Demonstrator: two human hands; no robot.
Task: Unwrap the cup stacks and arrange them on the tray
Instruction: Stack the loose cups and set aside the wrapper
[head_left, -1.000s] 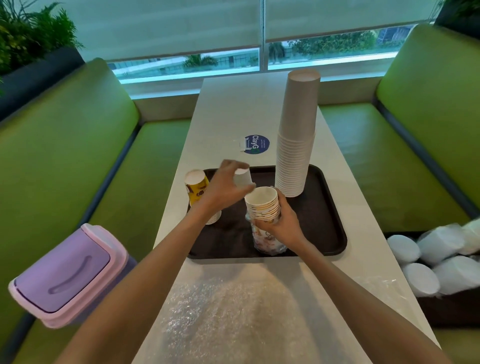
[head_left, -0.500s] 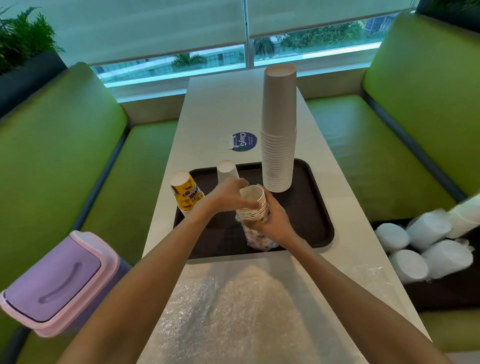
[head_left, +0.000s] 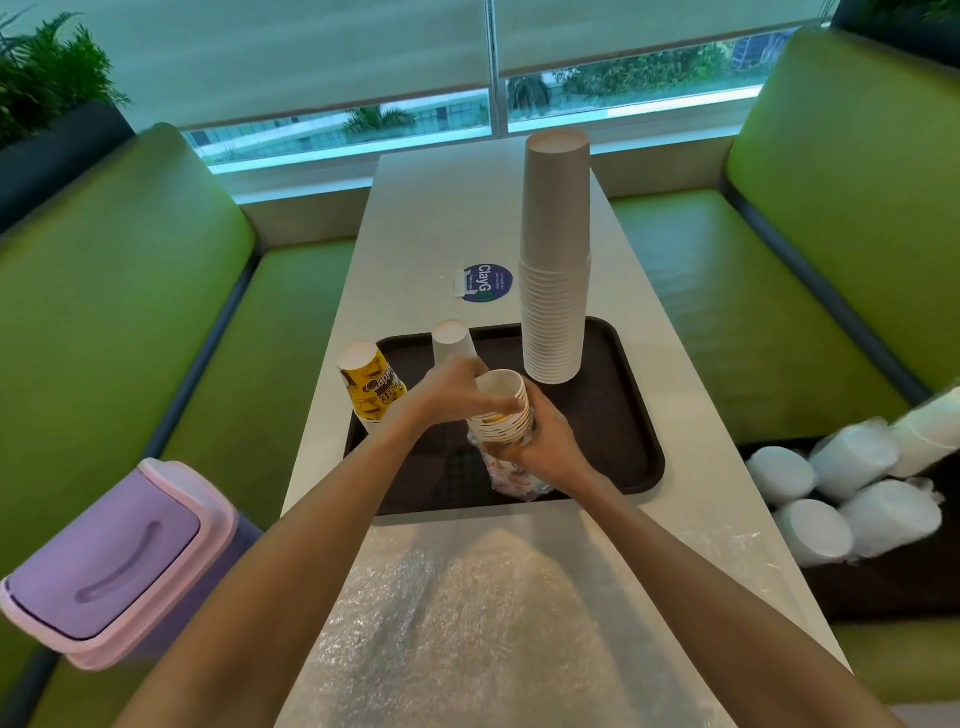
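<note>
A dark brown tray (head_left: 618, 441) lies on the white table. Over its middle I hold a short stack of printed paper cups (head_left: 501, 410), mouth up, with clear plastic wrap (head_left: 511, 480) bunched round its lower part. My right hand (head_left: 545, 441) grips the stack from the right. My left hand (head_left: 449, 387) pinches the top cup's rim from the left. A tall stack of plain cups (head_left: 556, 260) stands upside down at the tray's far right. A small white cup (head_left: 453, 340) stands upside down at the far left, and a yellow printed cup stack (head_left: 370, 382) leans at the tray's left edge.
Bubble wrap (head_left: 467, 623) covers the near end of the table. A lilac lidded bin (head_left: 109, 556) sits on the green bench at the left. Several wrapped white cup stacks (head_left: 841, 493) lie on the right bench. A round blue sticker (head_left: 487, 283) is beyond the tray.
My left hand set the small white cup down at the tray's far left and came back to the top of the printed stack. The right hand has kept its hold.
</note>
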